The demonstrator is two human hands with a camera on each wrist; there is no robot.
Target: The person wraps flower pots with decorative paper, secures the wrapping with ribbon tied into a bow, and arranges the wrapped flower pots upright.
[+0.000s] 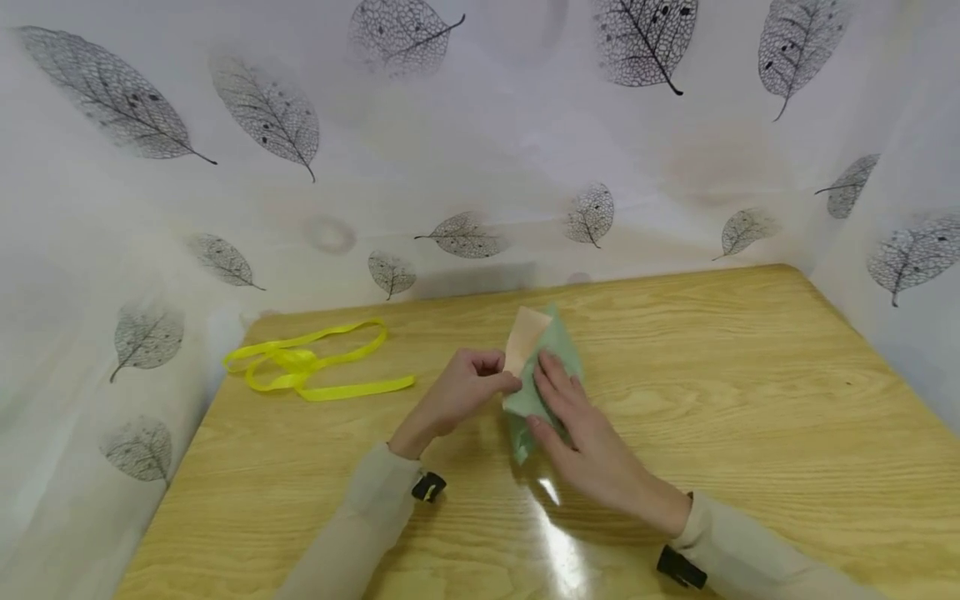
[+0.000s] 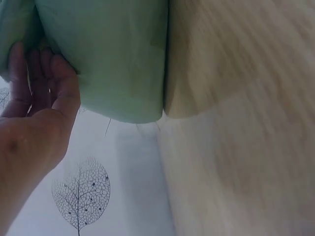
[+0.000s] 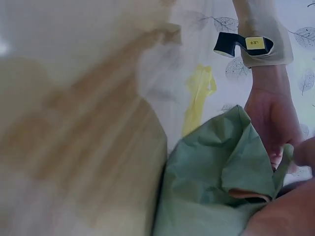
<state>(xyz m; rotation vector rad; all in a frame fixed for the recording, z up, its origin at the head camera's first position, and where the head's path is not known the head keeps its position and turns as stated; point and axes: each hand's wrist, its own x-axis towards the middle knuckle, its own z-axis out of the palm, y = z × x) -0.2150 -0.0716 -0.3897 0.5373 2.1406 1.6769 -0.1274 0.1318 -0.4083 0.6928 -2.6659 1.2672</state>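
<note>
A small bundle in green wrapping paper [image 1: 561, 346] stands out near the middle of the table, and a flap [image 1: 527, 329] turns up the paper's peach inner side. My left hand [image 1: 468, 387] pinches the edge of that flap between thumb and fingers. From the other side my right hand [image 1: 588, 437] rests on the green paper, its fingers fairly straight and pressing it down. Seen from the left wrist, the bundle [image 2: 113, 64] has a smooth, rounded green side. In the right wrist view the near end of the paper [image 3: 202, 172] is creased and folded to a point. What it wraps is hidden.
A loosely looped yellow ribbon [image 1: 315, 367] lies on the wooden table [image 1: 750, 400], to the left of the bundle. A leaf-printed white cloth [image 1: 495, 150] hangs behind the table and at both sides. Black bands [image 1: 429, 487] sit on both sleeves.
</note>
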